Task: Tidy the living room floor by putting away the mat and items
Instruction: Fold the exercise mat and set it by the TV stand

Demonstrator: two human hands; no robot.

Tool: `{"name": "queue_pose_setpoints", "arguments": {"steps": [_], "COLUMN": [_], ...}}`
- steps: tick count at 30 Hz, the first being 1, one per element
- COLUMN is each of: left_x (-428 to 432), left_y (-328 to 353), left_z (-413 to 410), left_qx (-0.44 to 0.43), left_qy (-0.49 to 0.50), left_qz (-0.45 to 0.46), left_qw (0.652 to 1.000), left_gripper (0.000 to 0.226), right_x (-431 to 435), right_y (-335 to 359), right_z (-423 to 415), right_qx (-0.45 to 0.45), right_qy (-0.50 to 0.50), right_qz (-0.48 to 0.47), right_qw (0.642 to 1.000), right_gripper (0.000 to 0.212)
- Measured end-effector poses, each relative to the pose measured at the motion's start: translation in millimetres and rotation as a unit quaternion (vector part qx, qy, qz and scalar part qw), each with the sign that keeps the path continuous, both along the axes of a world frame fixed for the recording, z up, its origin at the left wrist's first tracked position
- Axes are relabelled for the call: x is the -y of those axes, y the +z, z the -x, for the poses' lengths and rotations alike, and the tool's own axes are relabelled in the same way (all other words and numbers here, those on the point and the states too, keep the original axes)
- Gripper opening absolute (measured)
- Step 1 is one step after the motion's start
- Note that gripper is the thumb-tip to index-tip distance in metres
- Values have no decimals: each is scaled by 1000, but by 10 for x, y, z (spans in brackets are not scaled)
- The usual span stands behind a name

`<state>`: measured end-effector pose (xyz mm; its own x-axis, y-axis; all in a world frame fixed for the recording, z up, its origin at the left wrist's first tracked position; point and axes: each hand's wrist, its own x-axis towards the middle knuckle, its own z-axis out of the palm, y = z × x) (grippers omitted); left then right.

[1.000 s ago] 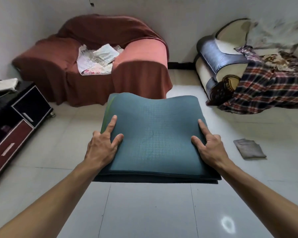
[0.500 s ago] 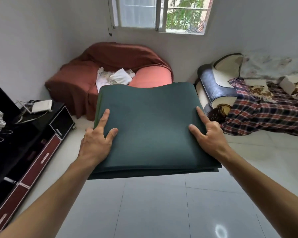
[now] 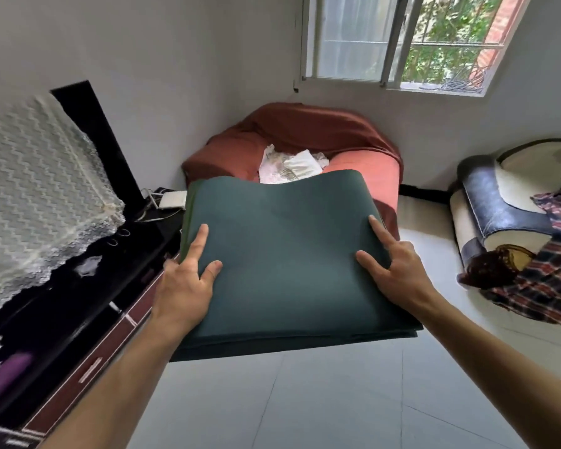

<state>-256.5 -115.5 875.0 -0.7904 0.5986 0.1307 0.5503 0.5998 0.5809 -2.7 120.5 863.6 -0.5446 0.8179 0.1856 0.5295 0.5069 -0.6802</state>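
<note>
the left hand (image 3: 183, 286) grips the near left edge of the folded mat (image 3: 282, 254), thumb and forefinger flat on top, the other fingers hidden beneath. the right hand (image 3: 399, 270) holds the opposite edge the same way. the mat is carried in the air above the floor (image 3: 305, 400), its far edge dipping in the middle. held only near the back corners, the stacked layers could slide apart and flop open forward. the dark cabinet (image 3: 88, 335) sits just beside the left edge, so a swing that way could clip it.
</note>
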Motion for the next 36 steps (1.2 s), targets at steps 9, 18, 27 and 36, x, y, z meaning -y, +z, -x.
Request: {"name": "queue_pose_setpoints", "arguments": {"steps": [9, 18, 27, 36], "left_x": [470, 1817, 3322, 4988], "left_y": [128, 265, 111, -4], "left_z": [130, 146, 211, 224], "left_qx": [-31, -64, -63, -58], "left_qy": [171, 311, 430, 525], "left_qz": [-5, 8, -14, -28], "left_qw": [985, 948, 900, 849], "left_gripper": [66, 67, 65, 65], "right_x": [-231, 691, 2169, 4020], "right_y": [196, 378, 420, 451], "right_z": [1047, 2092, 3001, 3838], "right_qx": [-15, -20, -12, 0], "right_qy": [168, 330, 442, 550], "right_qz": [11, 28, 9, -4], "right_qw": [986, 943, 897, 835], "right_gripper": [69, 67, 67, 66]}}
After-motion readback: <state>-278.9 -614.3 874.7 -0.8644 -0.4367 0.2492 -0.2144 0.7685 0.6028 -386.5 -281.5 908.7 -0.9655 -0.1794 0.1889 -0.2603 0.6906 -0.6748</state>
